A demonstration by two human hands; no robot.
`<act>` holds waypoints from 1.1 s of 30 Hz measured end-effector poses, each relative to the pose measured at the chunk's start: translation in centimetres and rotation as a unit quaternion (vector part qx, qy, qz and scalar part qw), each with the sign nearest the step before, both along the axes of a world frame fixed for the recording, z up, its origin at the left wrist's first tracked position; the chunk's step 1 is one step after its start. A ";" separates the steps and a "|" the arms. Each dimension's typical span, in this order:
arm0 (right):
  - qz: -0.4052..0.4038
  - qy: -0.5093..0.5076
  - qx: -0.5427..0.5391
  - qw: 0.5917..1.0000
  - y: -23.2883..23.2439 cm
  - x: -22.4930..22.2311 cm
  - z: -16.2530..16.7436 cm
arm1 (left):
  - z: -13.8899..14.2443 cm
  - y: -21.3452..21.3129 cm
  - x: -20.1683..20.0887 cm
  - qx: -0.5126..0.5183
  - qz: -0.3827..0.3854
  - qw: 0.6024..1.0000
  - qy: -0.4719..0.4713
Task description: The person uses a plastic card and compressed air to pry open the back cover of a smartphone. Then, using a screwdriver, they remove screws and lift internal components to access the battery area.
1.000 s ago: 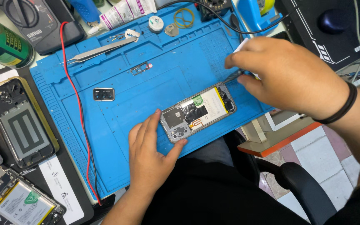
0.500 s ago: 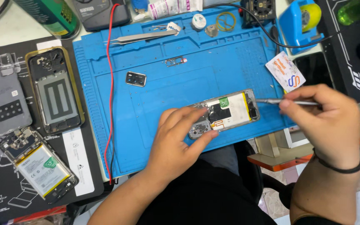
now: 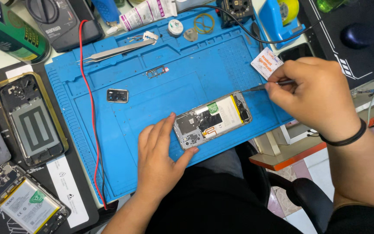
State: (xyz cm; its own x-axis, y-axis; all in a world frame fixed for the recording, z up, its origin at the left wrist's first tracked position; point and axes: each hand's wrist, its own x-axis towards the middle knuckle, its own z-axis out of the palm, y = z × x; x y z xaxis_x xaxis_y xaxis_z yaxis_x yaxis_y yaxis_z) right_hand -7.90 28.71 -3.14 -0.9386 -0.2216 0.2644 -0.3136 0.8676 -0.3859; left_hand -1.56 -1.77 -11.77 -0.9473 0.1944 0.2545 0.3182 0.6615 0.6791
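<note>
Opened phone [image 3: 213,120], back cover off, lies tilted on the blue work mat [image 3: 152,99], a little right of the mat's centre, near its front edge. White battery and dark boards exposed, small green patch near the upper edge.

Left hand [image 3: 159,158]: flat on the mat at 7 o'clock from the phone, fingers spread narrow, index finger and thumb bracketing and touching the phone's lower-left corner. Not gripping anything; pressing, steadying.

Right hand [image 3: 312,97]: at 3 o'clock from the phone, fingers closed around a thin metal tool [image 3: 265,86], pen-style. Tool tip points toward the phone's upper right end; contact cannot be told. Black band [image 3: 347,138] on that wrist.

Around, on the mat: small camera-frame piece [image 3: 117,95] at 9 o'clock from the phone, well apart. Small metal tray part [image 3: 156,72] at 11 o'clock. Tweezers [image 3: 117,50] along the mat's far edge. Red wire [image 3: 92,112] runs down the mat's left side. Small printed card [image 3: 267,63] just beyond the right hand's fingers.

Left of the mat, on the counter's dark pad: a gold-rimmed phone frame [image 3: 31,119], and at 8 o'clock another opened phone with battery showing [image 3: 24,203]. A green can [image 3: 9,32] lies at the far left corner.
</note>
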 end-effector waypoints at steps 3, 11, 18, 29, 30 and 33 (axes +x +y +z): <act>0.037 0.033 0.164 0.985 -1.0 -1.3 1.1 | -0.1 0.0 0.0 -0.007 0.003 1.000 0.006; 0.195 0.017 0.314 0.929 -2.3 -4.3 3.8 | 0.0 0.1 0.1 -0.019 0.008 1.000 0.004; 0.080 -0.109 0.298 0.945 -3.2 -3.6 4.7 | 0.0 0.1 0.0 -0.016 0.004 1.000 0.003; 0.069 -0.074 0.169 0.980 -1.0 -3.1 3.5 | 0.1 0.1 0.0 -0.005 0.006 1.000 0.013; 0.090 -0.045 0.143 0.985 -0.5 -2.5 3.9 | 0.2 0.1 0.0 0.001 0.006 1.000 0.018; 0.052 -0.057 0.001 0.997 0.7 0.3 4.1 | 0.5 0.3 0.1 0.058 0.026 0.997 0.033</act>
